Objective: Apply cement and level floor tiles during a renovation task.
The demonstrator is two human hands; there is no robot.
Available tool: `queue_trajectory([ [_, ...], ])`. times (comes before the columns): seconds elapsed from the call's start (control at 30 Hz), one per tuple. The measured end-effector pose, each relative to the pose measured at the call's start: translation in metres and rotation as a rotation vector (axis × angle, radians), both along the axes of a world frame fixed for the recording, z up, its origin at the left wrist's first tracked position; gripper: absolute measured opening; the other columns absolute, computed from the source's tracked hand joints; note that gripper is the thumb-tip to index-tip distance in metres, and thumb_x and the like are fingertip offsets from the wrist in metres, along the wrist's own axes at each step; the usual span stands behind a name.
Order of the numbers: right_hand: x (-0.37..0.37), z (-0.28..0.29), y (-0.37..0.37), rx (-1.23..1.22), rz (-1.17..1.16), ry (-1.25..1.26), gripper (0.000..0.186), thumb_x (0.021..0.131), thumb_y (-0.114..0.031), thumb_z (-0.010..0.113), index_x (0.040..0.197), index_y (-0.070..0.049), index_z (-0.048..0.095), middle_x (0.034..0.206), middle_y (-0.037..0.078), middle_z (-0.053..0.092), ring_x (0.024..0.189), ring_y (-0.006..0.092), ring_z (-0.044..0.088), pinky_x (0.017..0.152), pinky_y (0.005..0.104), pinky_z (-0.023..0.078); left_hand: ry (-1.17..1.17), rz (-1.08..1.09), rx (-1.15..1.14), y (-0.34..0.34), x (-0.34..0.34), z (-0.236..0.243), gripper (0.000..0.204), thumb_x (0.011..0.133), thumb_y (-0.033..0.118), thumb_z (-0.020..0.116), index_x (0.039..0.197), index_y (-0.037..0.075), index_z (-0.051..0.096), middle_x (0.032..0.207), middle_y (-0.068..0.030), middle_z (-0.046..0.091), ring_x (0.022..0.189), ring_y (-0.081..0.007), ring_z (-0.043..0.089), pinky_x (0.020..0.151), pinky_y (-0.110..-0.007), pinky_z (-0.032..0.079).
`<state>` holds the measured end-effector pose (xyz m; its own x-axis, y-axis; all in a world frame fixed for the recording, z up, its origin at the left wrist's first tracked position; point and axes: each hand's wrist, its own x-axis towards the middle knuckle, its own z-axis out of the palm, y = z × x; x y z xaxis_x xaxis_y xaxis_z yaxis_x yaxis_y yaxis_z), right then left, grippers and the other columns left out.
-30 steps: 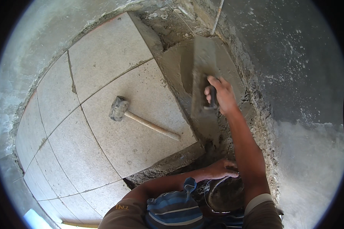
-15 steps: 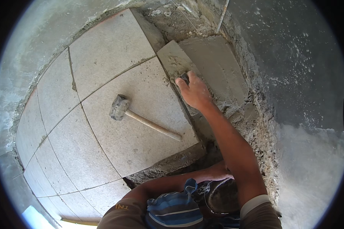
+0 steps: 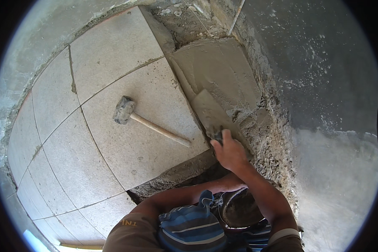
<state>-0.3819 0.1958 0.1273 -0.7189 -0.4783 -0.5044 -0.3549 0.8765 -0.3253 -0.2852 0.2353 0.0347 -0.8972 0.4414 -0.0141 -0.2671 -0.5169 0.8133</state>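
My right hand [image 3: 231, 154] is closed round the handle of a flat rectangular trowel [image 3: 206, 107]. The trowel's blade lies on the strip of wet grey mortar [image 3: 224, 69], beside the edge of the large tile [image 3: 155, 90]. Beyond the blade, the mortar surface looks smoothed, with a few ridges. My left hand [image 3: 233, 182] reaches across in front of me to the rim of a round bucket [image 3: 240, 208]; its fingers are hidden behind my right forearm. On the large tile rests a mallet [image 3: 124, 110] with a dark head and a wooden handle.
More pale tiles [image 3: 71, 168] spread to the left as far as the wall. Rough broken mortar [image 3: 277, 138] runs along the foot of the grey wall [image 3: 332, 84] on the right. At the far end lies loose rubble [image 3: 185, 21], with a thin rod [image 3: 236, 17] standing near it.
My right hand has drawn the trowel toward me along the tile's edge, uncovering smoothed mortar at the far end. My left hand stays by the bucket, and the mallet lies still on its tile.
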Motion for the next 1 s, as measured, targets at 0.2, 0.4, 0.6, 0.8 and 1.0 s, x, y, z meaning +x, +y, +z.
queue_trajectory([
  [0.2, -0.031, -0.014, -0.013, -0.472, -0.229, 0.177, 0.046, 0.096, -0.044, 0.06, 0.105, 0.0, 0.054, 0.095, 0.029, 0.065, 0.092, 0.0485, 0.063, 0.082, 0.0521, 0.048, -0.129, -0.037, 0.167, -0.012, 0.007, 0.023, 0.04, 0.09, 0.012, 0.075, 0.126, 0.001, 0.062, 0.127, -0.0113, 0.066, 0.118, -0.0229, 0.059, 0.104, -0.041, 0.046],
  [0.4, -0.083, -0.058, -0.093, -0.523, -0.188, 0.19, 0.054, 0.097, -0.05, 0.058, 0.111, 0.002, 0.055, 0.104, 0.029, 0.063, 0.1, 0.0478, 0.061, 0.087, 0.0527, 0.047, -0.004, 0.114, -0.047, 0.004, 0.007, 0.009, 0.038, 0.095, 0.013, 0.069, 0.13, 0.0, 0.06, 0.131, -0.0127, 0.064, 0.124, -0.0235, 0.055, 0.105, -0.041, 0.045],
  [0.6, -0.091, -0.078, -0.104, -0.343, -0.191, 0.141, 0.062, 0.1, -0.052, 0.05, 0.129, 0.003, 0.048, 0.117, 0.035, 0.061, 0.109, 0.0524, 0.06, 0.095, 0.0563, 0.048, -0.112, -0.044, -0.161, -0.02, 0.003, 0.021, 0.032, 0.095, 0.009, 0.067, 0.125, -0.001, 0.062, 0.124, -0.01, 0.067, 0.112, -0.0173, 0.059, 0.098, -0.039, 0.049],
  [0.8, -0.091, -0.063, -0.013, -0.406, -0.465, 0.22, 0.059, 0.098, -0.047, 0.057, 0.127, 0.003, 0.048, 0.106, 0.035, 0.063, 0.105, 0.0531, 0.06, 0.093, 0.0562, 0.047, -0.251, -0.102, 0.222, 0.004, 0.002, 0.005, 0.02, 0.095, 0.004, 0.066, 0.114, -0.001, 0.067, 0.109, -0.0041, 0.072, 0.104, -0.0145, 0.062, 0.095, -0.035, 0.05],
  [1.0, -0.084, -0.04, -0.101, -1.012, -0.779, -0.297, 0.038, 0.097, -0.035, 0.065, 0.107, -0.003, 0.049, 0.086, 0.014, 0.066, 0.064, 0.0232, 0.067, 0.053, 0.0362, 0.057, -0.237, 0.006, 0.176, -0.004, 0.012, 0.003, 0.03, 0.096, 0.008, 0.068, 0.124, 0.0, 0.062, 0.128, -0.0076, 0.065, 0.113, -0.0152, 0.058, 0.096, -0.038, 0.05],
])
